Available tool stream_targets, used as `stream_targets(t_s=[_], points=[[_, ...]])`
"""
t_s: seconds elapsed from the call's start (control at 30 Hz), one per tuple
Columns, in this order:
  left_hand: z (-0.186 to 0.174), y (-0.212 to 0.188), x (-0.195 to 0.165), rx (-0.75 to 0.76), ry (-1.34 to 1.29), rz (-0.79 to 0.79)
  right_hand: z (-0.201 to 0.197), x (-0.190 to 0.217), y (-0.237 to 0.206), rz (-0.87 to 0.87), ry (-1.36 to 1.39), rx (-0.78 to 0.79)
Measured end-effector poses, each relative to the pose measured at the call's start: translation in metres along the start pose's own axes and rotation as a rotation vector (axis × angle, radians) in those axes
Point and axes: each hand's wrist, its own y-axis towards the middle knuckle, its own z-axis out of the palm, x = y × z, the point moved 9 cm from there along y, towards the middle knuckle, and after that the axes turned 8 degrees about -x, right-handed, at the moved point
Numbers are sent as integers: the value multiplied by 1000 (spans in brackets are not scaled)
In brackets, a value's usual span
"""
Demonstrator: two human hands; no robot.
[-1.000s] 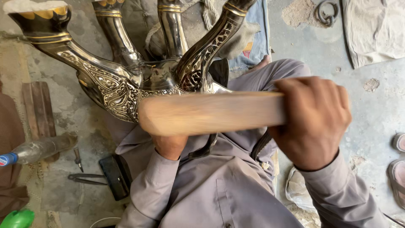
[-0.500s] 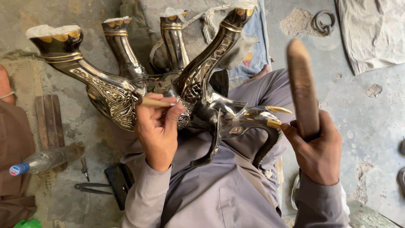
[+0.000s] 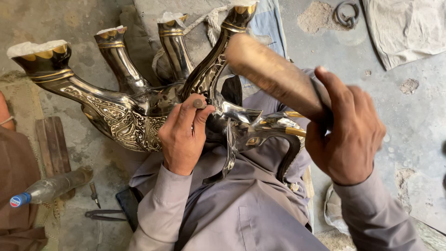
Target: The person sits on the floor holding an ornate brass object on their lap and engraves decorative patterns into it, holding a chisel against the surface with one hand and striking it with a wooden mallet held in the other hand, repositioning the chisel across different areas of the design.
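**Chisel set on metal animal figure, mallet raised**

Person seated on the floor, metal animal figure (image 3: 125, 116) upside down across the lap, four legs pointing away and up. Body is polished silver-tone with dark engraved scrollwork on the flank; hooves are gold-trimmed, soles capped with something white. Curved horns and head section lie against the grey tunic, gold bands on the horns.

Left hand (image 3: 183, 137) pinches a small chisel (image 3: 200, 103) between thumb and fingertips, tight grip, only the round butt end visible. Tip is hidden by the fingers; it sits at the belly of the figure where the legs meet. Heel of the hand rests on the figure.

Right hand (image 3: 348, 135) is wrapped full-fist around a wooden mallet (image 3: 272, 74), held above and just right of the chisel, head angled toward it, motion-blurred. Not touching the chisel.

On the floor to the person's left: plastic bottle (image 3: 51, 186) with blue cap lying on its side, wooden block (image 3: 53, 144) beside it, pliers (image 3: 104, 214) and a small punch near the knee. Far side: blue-grey cloth (image 3: 272, 28) under the legs, iron ring (image 3: 346, 13), pale cloth (image 3: 409, 28) on concrete.
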Motion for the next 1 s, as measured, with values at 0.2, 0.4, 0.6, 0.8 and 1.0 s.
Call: stream_targets(t_s=[0.2,0.4,0.6,0.8,1.0], points=[[1,-1,6,59,40,-55,-16,38,25,-258,95,-50],[-1,-1,3,30,-38,22,-14,47,36,-370,-160,-4],[2,0,7,73,-16,-34,-15,35,38,-226,22,25],[1,4,1,72,-7,24,-18,41,38,-261,77,-23],[3,5,3,116,-11,8,-16,32,29,-238,20,-1]])
